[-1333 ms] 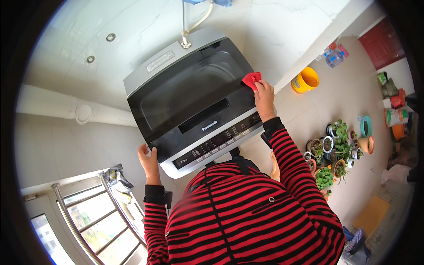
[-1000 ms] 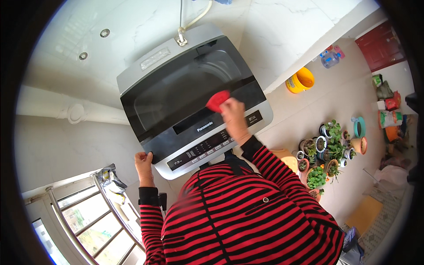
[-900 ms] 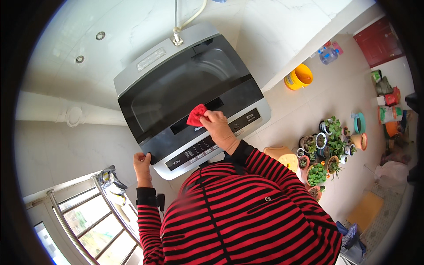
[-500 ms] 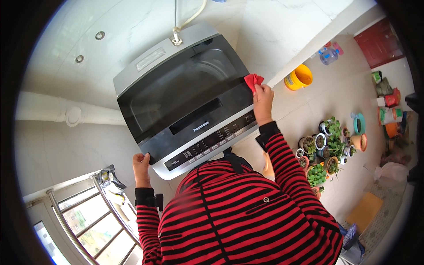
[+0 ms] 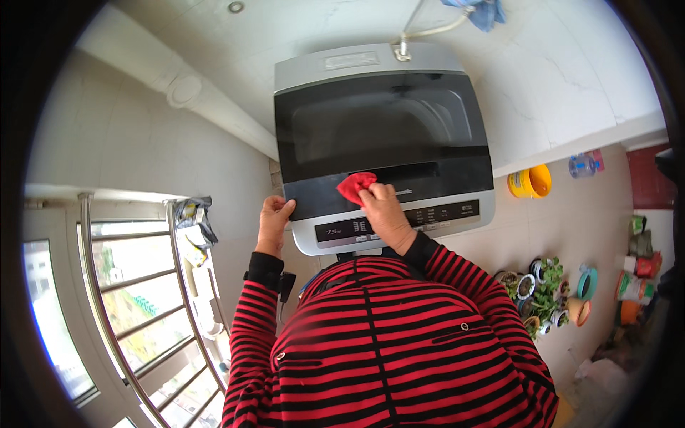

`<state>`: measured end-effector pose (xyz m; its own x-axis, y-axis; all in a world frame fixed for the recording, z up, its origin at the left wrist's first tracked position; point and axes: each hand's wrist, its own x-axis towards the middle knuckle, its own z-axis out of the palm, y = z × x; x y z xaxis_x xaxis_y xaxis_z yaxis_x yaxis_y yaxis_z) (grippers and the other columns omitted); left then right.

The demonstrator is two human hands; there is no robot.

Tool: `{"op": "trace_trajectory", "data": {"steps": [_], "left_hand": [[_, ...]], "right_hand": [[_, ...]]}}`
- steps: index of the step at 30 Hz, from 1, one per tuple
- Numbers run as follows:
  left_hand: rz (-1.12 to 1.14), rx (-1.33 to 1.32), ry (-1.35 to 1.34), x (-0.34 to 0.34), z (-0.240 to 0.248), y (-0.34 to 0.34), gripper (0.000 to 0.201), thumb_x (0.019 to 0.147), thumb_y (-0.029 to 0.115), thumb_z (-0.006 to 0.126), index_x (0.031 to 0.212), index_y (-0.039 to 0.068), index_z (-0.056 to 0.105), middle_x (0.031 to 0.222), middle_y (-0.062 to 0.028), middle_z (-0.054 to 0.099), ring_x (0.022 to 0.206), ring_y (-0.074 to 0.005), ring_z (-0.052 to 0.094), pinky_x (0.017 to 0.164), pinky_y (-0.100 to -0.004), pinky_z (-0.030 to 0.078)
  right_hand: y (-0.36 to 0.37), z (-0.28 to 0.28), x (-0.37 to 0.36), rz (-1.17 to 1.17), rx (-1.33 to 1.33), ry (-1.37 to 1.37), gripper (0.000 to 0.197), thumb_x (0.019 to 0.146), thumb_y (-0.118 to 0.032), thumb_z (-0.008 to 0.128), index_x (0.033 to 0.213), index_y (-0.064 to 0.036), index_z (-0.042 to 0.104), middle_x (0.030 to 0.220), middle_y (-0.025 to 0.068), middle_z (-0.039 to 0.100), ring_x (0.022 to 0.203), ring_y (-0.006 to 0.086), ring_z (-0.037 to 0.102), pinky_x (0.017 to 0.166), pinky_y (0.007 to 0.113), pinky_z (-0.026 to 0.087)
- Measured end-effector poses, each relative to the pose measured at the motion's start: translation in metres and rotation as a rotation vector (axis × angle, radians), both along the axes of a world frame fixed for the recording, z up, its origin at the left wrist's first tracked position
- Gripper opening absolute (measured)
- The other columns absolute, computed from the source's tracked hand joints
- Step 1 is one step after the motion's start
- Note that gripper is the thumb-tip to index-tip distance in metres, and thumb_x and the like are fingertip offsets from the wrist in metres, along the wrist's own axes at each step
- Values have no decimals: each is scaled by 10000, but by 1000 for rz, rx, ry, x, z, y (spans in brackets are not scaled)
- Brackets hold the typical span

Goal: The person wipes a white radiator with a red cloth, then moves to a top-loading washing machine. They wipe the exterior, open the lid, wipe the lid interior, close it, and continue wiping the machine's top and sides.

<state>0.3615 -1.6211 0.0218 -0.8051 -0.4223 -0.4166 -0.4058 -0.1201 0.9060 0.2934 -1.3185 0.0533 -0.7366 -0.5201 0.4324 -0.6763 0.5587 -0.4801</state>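
A grey top-loading washing machine [image 5: 307,230] stands in front of me, its dark see-through lid [image 5: 335,118] down. My right hand [image 5: 387,214] pinches a crumpled red cloth [image 5: 355,187]. The cloth lies on the glossy black front part of the lid, left of the middle and beside the recessed handle slot [image 5: 422,171]. My right wrist passes over the control panel [image 5: 457,213] and hides part of its buttons. At the machine's left front edge, my left hand [image 5: 274,222] is closed on the rim, its thumb on top and its other fingers partly hidden.
A tap with a hose [image 5: 402,51] rises behind the machine, near a blue cloth [image 5: 487,13]. A white pipe [image 5: 207,103] runs along the left wall. Metal window bars [image 5: 178,264] stand at left. To the right are a yellow bucket [image 5: 530,182] and several potted plants [image 5: 546,282].
My right hand has carried the red cloth from the lid's right edge leftward to its front middle. The view has turned; my left hand stays at the left front edge.
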Motion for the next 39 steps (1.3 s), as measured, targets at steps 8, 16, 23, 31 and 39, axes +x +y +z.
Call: {"op": "trace_trajectory", "data": {"steps": [8,16,23,31,39], "left_hand": [[96,220,55,3,2,11,188,972,173,734,1094,158,591,882,67,593,741,-41,527,610,-209,400],[-105,245,48,8,-2,-9,129,1001,188,707,1013,176,579,850,89,584,721,-44,520,638,-216,430],[-139,366,13,1,-8,-19,182,988,149,716,929,145,544,767,64,541,670,-58,510,585,-228,429],[-75,450,-34,3,-8,-18,345,1017,109,648,1345,198,586,1116,28,681,885,-105,652,732,-247,533],[-161,434,-3,4,-14,-24,184,985,193,733,929,172,559,774,70,556,653,-71,537,595,-238,437]], "right_hand": [[-124,4,14,243,103,18,276,837,-51,635,1108,0,644,1047,126,570,939,328,557,850,403,516],[-65,24,-20,14,172,11,229,823,-78,696,1044,-47,647,1012,123,572,957,344,551,853,430,493],[-89,19,-17,-83,272,125,108,815,-54,596,905,-32,651,946,109,586,887,329,543,794,412,491],[-175,14,9,130,131,36,164,816,-104,634,958,-30,672,991,93,595,913,302,565,799,394,521],[-41,18,9,-100,86,-79,337,836,17,647,1168,-37,665,1076,126,591,987,353,547,873,441,490]]}}
